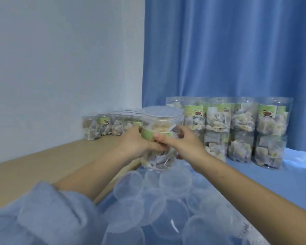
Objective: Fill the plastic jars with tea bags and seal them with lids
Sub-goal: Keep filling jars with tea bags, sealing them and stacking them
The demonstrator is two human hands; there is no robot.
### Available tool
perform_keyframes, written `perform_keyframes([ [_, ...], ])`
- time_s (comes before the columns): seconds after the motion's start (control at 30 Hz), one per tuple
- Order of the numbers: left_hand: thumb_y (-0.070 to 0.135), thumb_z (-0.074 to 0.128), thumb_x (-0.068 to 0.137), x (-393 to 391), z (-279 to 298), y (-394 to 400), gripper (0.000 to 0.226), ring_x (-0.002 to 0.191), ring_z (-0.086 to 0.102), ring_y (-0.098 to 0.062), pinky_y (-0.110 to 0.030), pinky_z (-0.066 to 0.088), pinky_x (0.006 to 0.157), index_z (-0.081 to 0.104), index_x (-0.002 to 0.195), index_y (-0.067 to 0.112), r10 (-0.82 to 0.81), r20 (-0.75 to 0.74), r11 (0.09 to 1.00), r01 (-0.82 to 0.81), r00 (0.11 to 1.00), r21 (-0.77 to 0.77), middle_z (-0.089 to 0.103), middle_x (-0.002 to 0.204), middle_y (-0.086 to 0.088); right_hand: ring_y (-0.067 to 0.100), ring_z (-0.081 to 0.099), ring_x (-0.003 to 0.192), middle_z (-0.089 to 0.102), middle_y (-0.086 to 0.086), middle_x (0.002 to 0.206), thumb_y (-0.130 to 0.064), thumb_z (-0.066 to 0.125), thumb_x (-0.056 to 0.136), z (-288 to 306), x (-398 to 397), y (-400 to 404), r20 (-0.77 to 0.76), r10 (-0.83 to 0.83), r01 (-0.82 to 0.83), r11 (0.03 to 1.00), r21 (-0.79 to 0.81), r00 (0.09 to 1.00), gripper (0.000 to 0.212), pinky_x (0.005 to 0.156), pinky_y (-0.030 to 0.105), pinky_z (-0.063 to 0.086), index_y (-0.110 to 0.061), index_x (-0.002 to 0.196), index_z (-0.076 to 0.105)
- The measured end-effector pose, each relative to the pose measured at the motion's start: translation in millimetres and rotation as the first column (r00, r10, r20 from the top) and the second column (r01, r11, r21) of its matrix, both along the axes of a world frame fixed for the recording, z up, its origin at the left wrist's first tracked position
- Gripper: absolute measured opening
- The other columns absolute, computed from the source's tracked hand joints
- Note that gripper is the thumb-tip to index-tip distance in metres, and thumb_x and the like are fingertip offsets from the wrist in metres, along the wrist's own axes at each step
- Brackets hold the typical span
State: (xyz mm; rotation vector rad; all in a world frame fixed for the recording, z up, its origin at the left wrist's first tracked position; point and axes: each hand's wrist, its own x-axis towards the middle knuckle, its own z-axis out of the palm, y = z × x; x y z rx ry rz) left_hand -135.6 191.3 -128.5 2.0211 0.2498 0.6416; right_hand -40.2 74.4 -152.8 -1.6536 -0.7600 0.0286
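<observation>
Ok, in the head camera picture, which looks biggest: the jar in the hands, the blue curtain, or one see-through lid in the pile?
1. Blue curtain, by far the largest.
2. Held jar, gripped by the left hand and right hand.
3. A loose lid. It lies nearer the camera, so it looks nearly as wide as the jar.

Both hands grip one lidded jar of tea bags at center: left hand on its 9 o'clock side, right hand at 3. Loose clear lids heaped at 6. Stacked filled jars at 3, more jars at 9. Blue curtain at 12.
</observation>
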Motion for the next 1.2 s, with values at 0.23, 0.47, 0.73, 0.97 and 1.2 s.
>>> perform_keyframes([
  [0.23, 0.021, 0.090, 0.051, -48, -43, 106, 0.043, 0.058, 0.058, 0.010, -0.007, 0.042, 0.050, 0.061, 0.082, 0.028, 0.219, 0.071, 0.975, -0.217, 0.973, -0.037, 0.066, 0.069, 0.010, 0.008, 0.050, 0.109, 0.046, -0.015, 0.108, -0.061, 0.078, 0.056, -19, -28, 114, 0.107, 0.047, -0.031, 0.989, -0.146, 0.993, 0.087, 0.088, 0.017, 0.039, -0.020, 0.129, 0.054],
  [0.47, 0.030, 0.093, 0.045, -40, -85, 173, 0.068, 0.044, 0.056, -0.001, -0.017, 0.043, 0.043, 0.059, 0.102, 0.020, 0.314, -0.091, 0.932, -0.325, 0.945, -0.162, 0.062, 0.064, 0.007, 0.015, 0.051, 0.120, 0.051, 0.004, 0.131, -0.074, 0.071, 0.043, -53, -20, 184, 0.057, 0.138, -0.116, 0.949, -0.292, 0.989, 0.105, 0.103, 0.035, 0.042, -0.014, 0.128, 0.055],
  [0.73, 0.004, 0.075, 0.075, 9, -98, 210, 0.115, 0.131, 0.042, -0.027, -0.040, 0.040, 0.106, -0.011, 0.150, 0.017, 0.270, -0.062, 0.872, -0.271, 0.961, -0.406, 0.032, 0.149, -0.013, 0.026, 0.050, 0.122, 0.040, 0.011, 0.144, -0.008, 0.054, 0.091, -54, 23, 223, 0.032, 0.153, -0.126, 0.900, -0.417, 0.988, 0.085, 0.097, 0.034, 0.046, -0.022, 0.151, -0.004],
  [0.97, -0.004, 0.061, 0.084, 31, -91, 173, 0.080, 0.121, 0.049, -0.030, -0.038, 0.049, 0.089, 0.017, 0.148, 0.009, 0.247, -0.075, 0.832, -0.251, 0.966, -0.495, 0.034, 0.147, -0.015, 0.019, 0.051, 0.121, 0.045, 0.009, 0.142, -0.020, 0.057, 0.089, -57, 20, 191, 0.048, 0.164, -0.125, 0.883, -0.452, 0.985, 0.074, 0.097, 0.029, 0.043, -0.020, 0.150, 0.015],
  [1.2, -0.008, 0.041, 0.091, 77, -53, 58, 0.035, 0.083, 0.061, -0.019, -0.024, 0.053, 0.057, 0.049, 0.119, 0.010, 0.096, 0.038, 0.848, -0.061, 0.995, -0.527, 0.059, 0.116, -0.014, 0.025, 0.057, 0.110, 0.054, 0.005, 0.133, -0.002, 0.045, 0.084, -17, 34, 92, 0.189, 0.092, -0.012, 0.922, -0.387, 0.978, 0.053, 0.096, 0.035, 0.047, -0.020, 0.134, 0.047],
])
